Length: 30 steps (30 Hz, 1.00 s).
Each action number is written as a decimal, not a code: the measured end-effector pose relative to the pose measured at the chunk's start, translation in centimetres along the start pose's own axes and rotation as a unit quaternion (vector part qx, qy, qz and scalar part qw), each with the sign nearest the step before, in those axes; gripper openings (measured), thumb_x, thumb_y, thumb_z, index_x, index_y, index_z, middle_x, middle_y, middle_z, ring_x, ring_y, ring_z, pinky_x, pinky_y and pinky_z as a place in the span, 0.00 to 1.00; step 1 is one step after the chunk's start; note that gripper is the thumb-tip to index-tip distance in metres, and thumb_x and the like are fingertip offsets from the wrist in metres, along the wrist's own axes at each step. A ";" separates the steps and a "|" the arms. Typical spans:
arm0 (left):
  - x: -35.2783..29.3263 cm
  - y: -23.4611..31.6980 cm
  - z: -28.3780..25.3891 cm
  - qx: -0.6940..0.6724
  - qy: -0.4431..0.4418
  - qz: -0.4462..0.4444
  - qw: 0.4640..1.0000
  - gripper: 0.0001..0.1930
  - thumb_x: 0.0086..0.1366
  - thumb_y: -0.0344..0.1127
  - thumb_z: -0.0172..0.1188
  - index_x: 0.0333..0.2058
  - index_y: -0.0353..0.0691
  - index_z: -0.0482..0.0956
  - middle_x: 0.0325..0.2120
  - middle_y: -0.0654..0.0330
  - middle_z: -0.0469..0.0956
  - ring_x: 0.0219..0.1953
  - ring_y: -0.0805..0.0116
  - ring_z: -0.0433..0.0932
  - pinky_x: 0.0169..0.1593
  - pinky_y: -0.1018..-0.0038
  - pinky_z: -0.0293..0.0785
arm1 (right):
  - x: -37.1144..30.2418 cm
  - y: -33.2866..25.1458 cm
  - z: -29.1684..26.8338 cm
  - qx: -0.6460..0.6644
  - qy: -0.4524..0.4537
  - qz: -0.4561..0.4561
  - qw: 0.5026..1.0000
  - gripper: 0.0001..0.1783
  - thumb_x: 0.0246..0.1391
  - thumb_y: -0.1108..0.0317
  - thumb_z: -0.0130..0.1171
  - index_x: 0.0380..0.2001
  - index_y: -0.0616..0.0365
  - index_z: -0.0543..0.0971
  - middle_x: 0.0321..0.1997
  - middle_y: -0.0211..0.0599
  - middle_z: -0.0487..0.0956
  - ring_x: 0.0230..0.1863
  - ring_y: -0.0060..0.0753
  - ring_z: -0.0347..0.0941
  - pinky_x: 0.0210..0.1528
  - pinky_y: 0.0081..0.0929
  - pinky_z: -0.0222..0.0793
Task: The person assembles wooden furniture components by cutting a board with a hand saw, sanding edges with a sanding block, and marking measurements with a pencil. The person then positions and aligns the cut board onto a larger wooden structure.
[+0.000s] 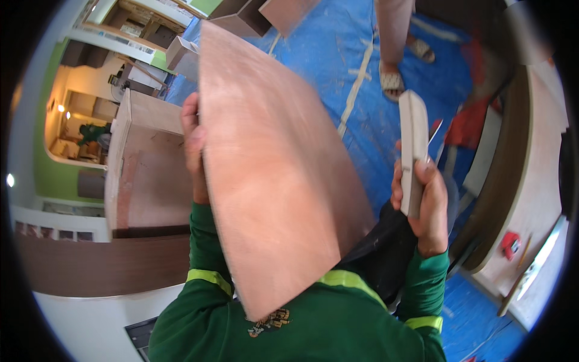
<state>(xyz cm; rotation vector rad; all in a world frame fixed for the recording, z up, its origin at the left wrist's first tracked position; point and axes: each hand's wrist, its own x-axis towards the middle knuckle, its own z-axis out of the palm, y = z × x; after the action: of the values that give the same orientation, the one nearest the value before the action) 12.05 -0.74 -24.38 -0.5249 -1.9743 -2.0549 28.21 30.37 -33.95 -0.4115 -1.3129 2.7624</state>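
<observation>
A large, thin plywood panel (pixel 265 163) with a pinkish-brown face stands tilted in front of me, its lower corner against my green shirt. My left hand (pixel 194 145) is closed on its left edge, fingers partly hidden behind the sheet. To the right of the panel, my right hand (pixel 427 196) grips what looks like a pale wooden hand plane (pixel 412 133), held upright. A thin metal blade (pixel 435 131) juts out at a slant from its right side. The plane and the panel are apart.
Blue sheeting (pixel 319 42) covers the floor, where another person's sandaled foot (pixel 392 82) stands. A wooden cabinet (pixel 154 163) is at left. On the right, a board (pixel 518 199) bears a red tape measure (pixel 511 244), a pencil (pixel 525 250) and a handsaw (pixel 540 259).
</observation>
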 end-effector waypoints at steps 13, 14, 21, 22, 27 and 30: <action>28.0 -15.4 2.1 0.026 0.153 0.096 0.983 0.33 0.81 0.58 0.50 0.60 0.27 0.77 0.59 0.38 0.76 0.64 0.49 0.73 0.68 0.58 0.67 | -1.6 -13.1 18.3 -0.508 -0.048 0.014 0.860 0.36 0.71 0.55 0.65 0.69 0.68 0.65 0.36 0.41 0.80 0.33 0.26 0.79 0.34 0.28 0.76; 32.9 -18.5 -0.1 0.044 0.183 0.084 0.979 0.35 0.81 0.59 0.48 0.60 0.25 0.77 0.59 0.35 0.77 0.64 0.45 0.73 0.68 0.56 0.67 | -1.8 -13.2 19.9 -0.562 -0.068 0.047 0.823 0.35 0.71 0.55 0.65 0.67 0.69 0.64 0.38 0.49 0.81 0.35 0.33 0.81 0.38 0.34 0.77; 43.5 -29.3 -0.4 0.036 0.099 -0.005 0.994 0.36 0.83 0.58 0.34 0.58 0.30 0.79 0.53 0.23 0.80 0.59 0.29 0.79 0.65 0.47 0.70 | 2.4 -10.6 26.2 -0.747 -0.070 -0.014 0.661 0.35 0.73 0.55 0.61 0.69 0.70 0.62 0.40 0.66 0.81 0.39 0.60 0.85 0.42 0.48 0.76; 42.1 -28.2 2.9 0.087 0.133 0.044 0.986 0.30 0.83 0.53 0.34 0.55 0.34 0.79 0.51 0.23 0.80 0.56 0.25 0.79 0.62 0.42 0.72 | 4.0 -10.5 26.6 -0.771 -0.064 -0.048 0.632 0.35 0.73 0.55 0.61 0.68 0.70 0.63 0.41 0.65 0.81 0.41 0.58 0.85 0.43 0.48 0.75; 42.7 -28.6 4.2 0.086 0.127 0.042 0.987 0.22 0.81 0.41 0.38 0.54 0.32 0.77 0.49 0.30 0.83 0.53 0.29 0.82 0.59 0.43 0.76 | 21.8 -10.8 27.0 -0.797 -0.114 -0.176 0.567 0.36 0.73 0.43 0.56 0.60 0.71 0.71 0.40 0.63 0.80 0.42 0.54 0.82 0.47 0.48 0.75; 43.5 -29.3 2.1 0.176 0.143 0.087 0.970 0.21 0.81 0.40 0.39 0.56 0.32 0.77 0.50 0.31 0.83 0.55 0.32 0.82 0.62 0.45 0.75 | 32.8 -10.1 33.1 -0.787 -0.132 -0.143 0.585 0.38 0.71 0.39 0.54 0.53 0.74 0.77 0.44 0.61 0.83 0.45 0.51 0.82 0.51 0.49 0.73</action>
<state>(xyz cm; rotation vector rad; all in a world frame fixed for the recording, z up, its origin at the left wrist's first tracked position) -39.33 6.07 -32.76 -0.2929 -1.9741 -1.5321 -12.73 17.17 -13.27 0.2527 -3.0988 0.6426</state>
